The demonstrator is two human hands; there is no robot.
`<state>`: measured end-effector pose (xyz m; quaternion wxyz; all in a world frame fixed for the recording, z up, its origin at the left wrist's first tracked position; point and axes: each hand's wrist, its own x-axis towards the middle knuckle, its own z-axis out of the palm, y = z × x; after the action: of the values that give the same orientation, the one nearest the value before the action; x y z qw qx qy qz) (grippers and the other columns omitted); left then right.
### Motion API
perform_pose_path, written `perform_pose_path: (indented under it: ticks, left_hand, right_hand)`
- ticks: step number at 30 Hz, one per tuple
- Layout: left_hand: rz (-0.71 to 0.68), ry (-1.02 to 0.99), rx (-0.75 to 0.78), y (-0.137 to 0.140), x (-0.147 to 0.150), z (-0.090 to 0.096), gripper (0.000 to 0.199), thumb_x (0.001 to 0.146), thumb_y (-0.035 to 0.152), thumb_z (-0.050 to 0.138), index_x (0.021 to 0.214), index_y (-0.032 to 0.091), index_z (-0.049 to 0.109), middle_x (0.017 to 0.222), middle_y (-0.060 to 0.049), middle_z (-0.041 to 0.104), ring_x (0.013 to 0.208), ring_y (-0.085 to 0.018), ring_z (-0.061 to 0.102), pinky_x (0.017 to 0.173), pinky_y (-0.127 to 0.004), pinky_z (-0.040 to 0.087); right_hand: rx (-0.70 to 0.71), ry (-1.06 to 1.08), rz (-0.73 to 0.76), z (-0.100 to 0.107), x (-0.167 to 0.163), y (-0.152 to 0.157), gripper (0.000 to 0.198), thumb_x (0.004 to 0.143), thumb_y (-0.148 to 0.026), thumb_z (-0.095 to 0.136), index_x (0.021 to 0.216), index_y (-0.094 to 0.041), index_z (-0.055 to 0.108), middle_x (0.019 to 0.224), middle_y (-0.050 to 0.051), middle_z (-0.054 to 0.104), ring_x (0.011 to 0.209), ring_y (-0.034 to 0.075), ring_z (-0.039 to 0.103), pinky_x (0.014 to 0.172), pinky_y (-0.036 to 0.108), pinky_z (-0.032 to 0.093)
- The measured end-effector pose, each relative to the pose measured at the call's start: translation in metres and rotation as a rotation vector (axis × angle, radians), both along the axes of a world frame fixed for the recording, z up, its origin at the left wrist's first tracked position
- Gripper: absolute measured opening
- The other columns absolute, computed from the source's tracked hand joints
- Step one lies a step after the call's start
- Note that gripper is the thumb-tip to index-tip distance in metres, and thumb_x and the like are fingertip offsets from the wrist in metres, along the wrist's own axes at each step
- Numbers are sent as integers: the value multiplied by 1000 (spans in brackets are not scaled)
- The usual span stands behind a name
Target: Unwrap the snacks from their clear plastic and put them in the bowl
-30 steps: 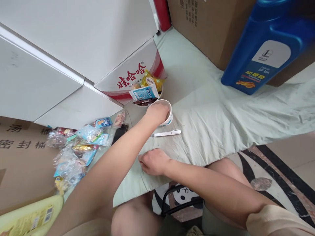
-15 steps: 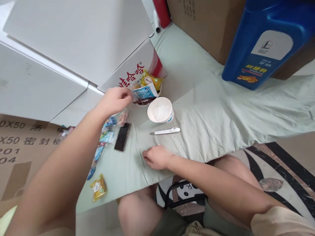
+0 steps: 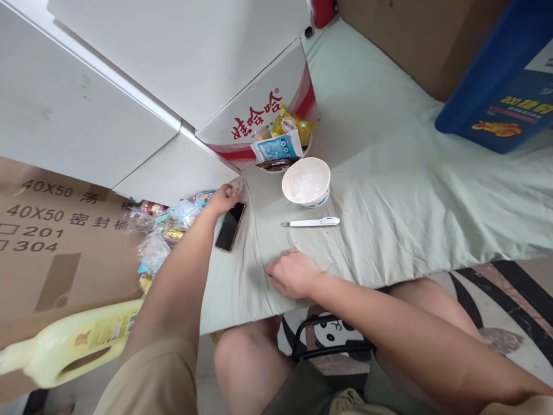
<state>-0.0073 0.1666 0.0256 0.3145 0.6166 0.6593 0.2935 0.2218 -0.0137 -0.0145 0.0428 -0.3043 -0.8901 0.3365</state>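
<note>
My left hand (image 3: 223, 199) is at a small clear and pink snack packet (image 3: 237, 187), its fingers closed on the wrapper. Just below it lies a black smartphone (image 3: 230, 227). My right hand (image 3: 295, 274) rests on the green cloth with its fingers curled in and nothing visible in them. Beyond that hand lies a white utility knife (image 3: 311, 222). A white paper bowl (image 3: 306, 182) stands behind the knife, with something whitish and clear inside. Touching or close behind it, another bowl holds a blue-and-white packet (image 3: 279, 147) and a yellow snack packet (image 3: 291, 125).
Several wrapped snacks (image 3: 161, 242) lie left, partly behind my left forearm. A white box with red lettering (image 3: 259, 115) stands behind the bowls. A blue jug (image 3: 496, 109) is at right, a pale yellow bottle (image 3: 86, 340) at lower left. Cardboard (image 3: 64, 259) borders the left side.
My left hand has moved down from beside the filled bowl to the snack packet above the phone. My right hand stays on the cloth. The view has shifted left, showing the yellow bottle.
</note>
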Motion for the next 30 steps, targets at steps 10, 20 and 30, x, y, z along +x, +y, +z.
perform_pose_path:
  ticks: [10, 20, 30]
  left_hand:
    - [387, -262, -5, -30, -8, 50, 16, 71, 23, 61, 86, 22, 56, 85, -2, 65, 76, -18, 62, 77, -36, 54]
    - [361, -1212, -462, -178, 38, -34, 52, 76, 51, 56, 112, 14, 65, 100, -14, 73, 88, -27, 71, 66, -35, 56]
    - [40, -1187, -568, -162, 33, -55, 53, 67, 44, 74, 111, 16, 66, 109, -14, 74, 92, -29, 74, 59, -28, 54]
  right_hand:
    - [-27, 48, -51, 5, -2, 2, 27, 97, -23, 43, 107, -17, 67, 107, 11, 75, 95, 26, 70, 81, 38, 43]
    - [345, -86, -594, -24, 35, 12, 32, 93, -15, 46, 118, -13, 65, 124, 15, 65, 109, 32, 53, 88, 41, 33]
    - [463, -135, -735, -41, 62, 24, 34, 97, -16, 41, 121, -19, 65, 110, 11, 73, 95, 30, 62, 78, 40, 39]
